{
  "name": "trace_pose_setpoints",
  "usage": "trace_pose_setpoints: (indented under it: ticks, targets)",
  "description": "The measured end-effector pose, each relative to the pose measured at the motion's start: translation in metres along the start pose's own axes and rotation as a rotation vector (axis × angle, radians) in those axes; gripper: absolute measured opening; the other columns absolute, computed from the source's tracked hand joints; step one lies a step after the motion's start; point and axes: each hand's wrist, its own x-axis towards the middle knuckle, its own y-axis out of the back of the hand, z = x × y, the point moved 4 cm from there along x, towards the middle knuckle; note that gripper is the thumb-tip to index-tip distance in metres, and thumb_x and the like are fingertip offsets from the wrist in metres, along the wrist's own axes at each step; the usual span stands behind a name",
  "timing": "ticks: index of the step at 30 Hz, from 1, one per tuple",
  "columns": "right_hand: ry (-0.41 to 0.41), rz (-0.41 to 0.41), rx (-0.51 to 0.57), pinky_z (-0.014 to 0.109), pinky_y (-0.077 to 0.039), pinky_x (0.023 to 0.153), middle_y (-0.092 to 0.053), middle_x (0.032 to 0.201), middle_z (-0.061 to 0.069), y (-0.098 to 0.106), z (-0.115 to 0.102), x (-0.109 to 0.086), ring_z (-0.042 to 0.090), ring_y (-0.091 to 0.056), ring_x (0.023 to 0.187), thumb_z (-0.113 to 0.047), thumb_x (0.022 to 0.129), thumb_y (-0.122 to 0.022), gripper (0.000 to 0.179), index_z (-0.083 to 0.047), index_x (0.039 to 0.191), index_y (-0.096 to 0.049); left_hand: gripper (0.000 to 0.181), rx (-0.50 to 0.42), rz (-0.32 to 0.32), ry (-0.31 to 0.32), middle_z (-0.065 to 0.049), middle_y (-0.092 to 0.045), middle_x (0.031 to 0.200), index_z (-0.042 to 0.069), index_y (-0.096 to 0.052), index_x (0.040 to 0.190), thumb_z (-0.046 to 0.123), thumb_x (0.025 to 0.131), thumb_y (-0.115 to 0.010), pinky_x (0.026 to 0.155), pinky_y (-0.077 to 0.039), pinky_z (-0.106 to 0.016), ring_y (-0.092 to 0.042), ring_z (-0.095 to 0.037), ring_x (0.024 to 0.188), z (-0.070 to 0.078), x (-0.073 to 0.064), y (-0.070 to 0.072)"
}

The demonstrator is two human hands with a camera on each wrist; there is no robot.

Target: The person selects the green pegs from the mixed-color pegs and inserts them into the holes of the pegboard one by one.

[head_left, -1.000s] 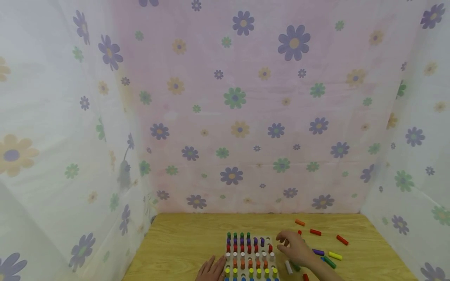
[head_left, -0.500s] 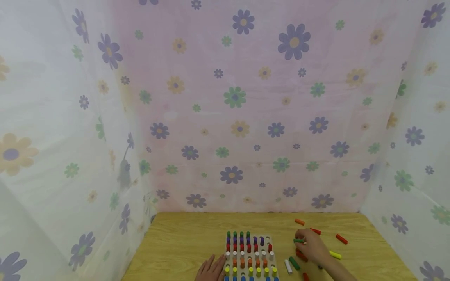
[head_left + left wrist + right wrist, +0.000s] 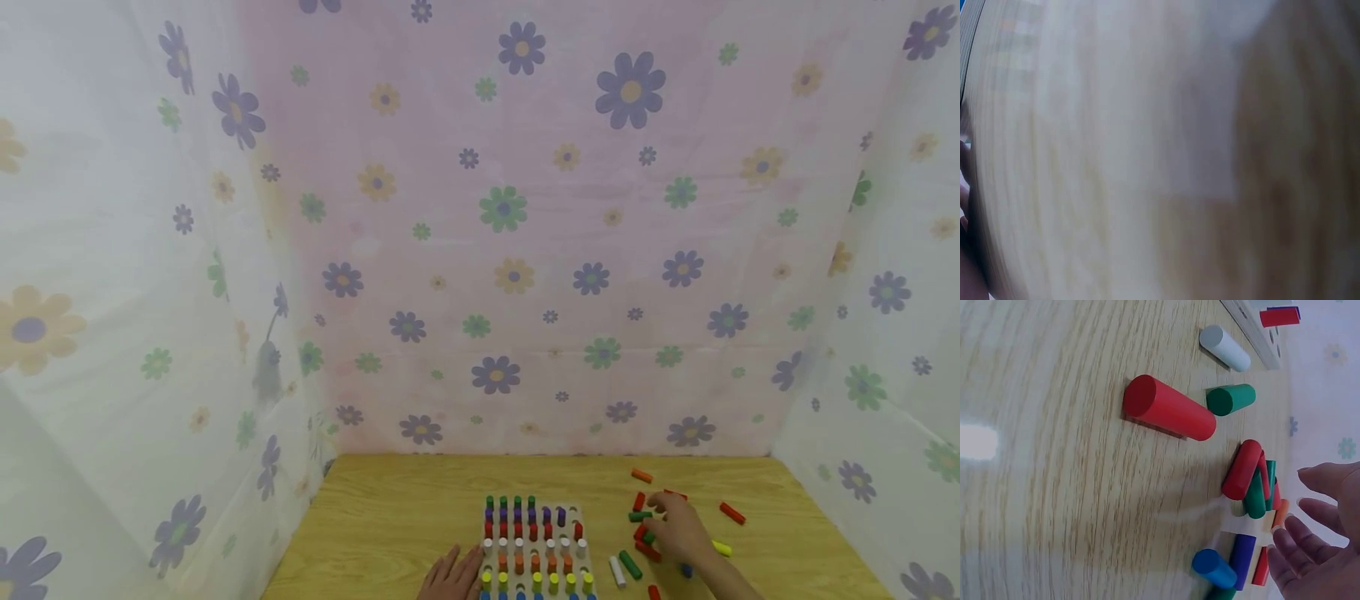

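A pegboard (image 3: 572,520) with rows of green, purple, red, white, orange, yellow and blue pegs sits at the bottom centre of the head view. My left hand (image 3: 452,575) lies flat on the table, fingertips at the board's left edge. My right hand (image 3: 684,533) hovers over loose pegs to the right, fingers spread and slightly bent. In the right wrist view nothing is between the fingers of this hand (image 3: 1322,544). Close to it are a red peg (image 3: 1244,470), green pegs, a purple peg (image 3: 1243,561) and a blue peg (image 3: 1215,567).
A white peg (image 3: 617,572) and a green peg (image 3: 630,565) lie between board and right hand. Farther out are an orange peg (image 3: 641,476), a red peg (image 3: 732,512) and a yellow peg (image 3: 722,548). Flower-patterned curtains (image 3: 525,250) enclose the table. The left wrist view is blurred.
My right hand has moved right, from beside the board to over the loose pegs, uncovering red and green pegs near its fingertips. My left hand stays in place.
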Motion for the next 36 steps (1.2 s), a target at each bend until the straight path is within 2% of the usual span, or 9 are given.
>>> trace_pose_setpoints:
  ticks: [6, 16, 28, 36]
  targets:
    - [-0.027, 0.003, 0.005, 0.043, -0.053, 0.070, -0.063, 0.099, 0.015, -0.007, 0.007, 0.005, 0.030, -0.061, 0.088, -0.010, 0.082, -0.067, 0.029, 0.006, 0.106, -0.062, 0.059, -0.002, -0.011, 0.016, 0.015, -0.047, 0.139, 0.033, -0.042, 0.142, 0.059, 0.098, -0.012, 0.100, -0.035, -0.052, -0.042, -0.027, 0.129, 0.000, 0.000, 0.000]
    - [-0.071, -0.002, 0.024, 0.038, -0.052, 0.064, -0.063, 0.089, 0.008, -0.020, 0.016, 0.013, 0.022, -0.060, 0.081, -0.008, 0.081, -0.066, 0.028, 0.007, 0.104, -0.062, 0.058, -0.001, -0.052, 0.045, 0.016, -0.046, 0.139, 0.033, -0.041, 0.142, 0.059, 0.098, -0.016, 0.102, -0.034, -0.051, -0.041, -0.026, 0.130, 0.005, -0.001, 0.005]
    - [-0.086, -0.010, 0.020, 0.042, -0.052, 0.068, -0.064, 0.093, 0.011, -0.022, 0.013, 0.018, 0.026, -0.060, 0.085, -0.005, 0.081, -0.064, 0.017, 0.004, 0.096, -0.064, 0.060, 0.014, -0.024, 0.048, 0.016, -0.047, 0.138, 0.033, -0.042, 0.142, 0.060, 0.097, -0.013, 0.102, -0.035, -0.050, -0.041, -0.025, 0.130, 0.004, 0.000, 0.003]
    - [-0.100, -0.005, 0.049, 0.037, -0.051, 0.063, -0.062, 0.084, 0.007, -0.026, 0.017, 0.021, 0.020, -0.058, 0.076, -0.004, 0.080, -0.065, 0.011, 0.002, 0.089, -0.064, 0.059, -0.005, -0.029, 0.054, 0.016, -0.047, 0.139, 0.033, -0.042, 0.142, 0.060, 0.097, -0.015, 0.102, -0.034, -0.051, -0.041, -0.026, 0.130, 0.004, 0.000, 0.004]
